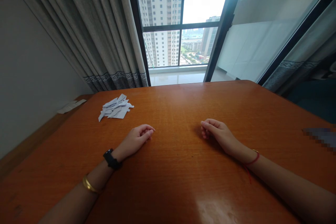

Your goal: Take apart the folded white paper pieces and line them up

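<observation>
My left hand (139, 137) rests on its side on the wooden table (173, 168), fingers curled loosely in toward the thumb, with nothing seen in it. Just beyond it, up and to the left, lies a heap of torn white paper pieces (115, 107); the hand does not touch them. Across a wide gap of bare wood, my right hand (215, 131) also rests on the table. Its fingers are folded under and the thumb lies against them; no object shows there.
A flat pale strip (71, 106) lies by the wall at the far left. At the right edge there is a blurred grey object (321, 137). Behind the table stand a grey curtain (110, 35) and a sliding glass door (181, 28).
</observation>
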{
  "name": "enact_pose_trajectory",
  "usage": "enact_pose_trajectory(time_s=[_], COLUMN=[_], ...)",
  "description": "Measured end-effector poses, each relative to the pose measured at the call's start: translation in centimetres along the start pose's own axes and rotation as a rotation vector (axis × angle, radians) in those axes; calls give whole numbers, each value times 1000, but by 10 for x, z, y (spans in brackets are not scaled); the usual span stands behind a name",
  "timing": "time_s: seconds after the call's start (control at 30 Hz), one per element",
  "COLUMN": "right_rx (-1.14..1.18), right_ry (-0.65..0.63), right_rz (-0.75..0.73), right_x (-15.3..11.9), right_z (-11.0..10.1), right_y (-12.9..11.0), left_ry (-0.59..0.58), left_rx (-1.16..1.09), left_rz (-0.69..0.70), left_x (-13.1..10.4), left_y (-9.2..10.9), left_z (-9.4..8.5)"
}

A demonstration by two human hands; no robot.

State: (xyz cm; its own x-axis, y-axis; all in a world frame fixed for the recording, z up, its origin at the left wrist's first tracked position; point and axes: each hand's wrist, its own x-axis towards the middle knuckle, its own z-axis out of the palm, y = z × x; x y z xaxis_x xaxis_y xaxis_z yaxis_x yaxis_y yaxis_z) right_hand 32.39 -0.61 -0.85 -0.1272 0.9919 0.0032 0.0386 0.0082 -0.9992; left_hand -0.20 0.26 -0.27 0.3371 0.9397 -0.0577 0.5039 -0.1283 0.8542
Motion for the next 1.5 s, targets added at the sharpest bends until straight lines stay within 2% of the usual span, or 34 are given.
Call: enact_pose_trajectory(time_s=[1.5], right_rx=[-40], right_ry=[-16], right_rz=[-3], right_x=[-1], right_z=[2], right_y=[-4], left_ry=[13], left_rx=[-3], left_rz=[-13], left_x=[0], left_y=[1], left_z=[0])
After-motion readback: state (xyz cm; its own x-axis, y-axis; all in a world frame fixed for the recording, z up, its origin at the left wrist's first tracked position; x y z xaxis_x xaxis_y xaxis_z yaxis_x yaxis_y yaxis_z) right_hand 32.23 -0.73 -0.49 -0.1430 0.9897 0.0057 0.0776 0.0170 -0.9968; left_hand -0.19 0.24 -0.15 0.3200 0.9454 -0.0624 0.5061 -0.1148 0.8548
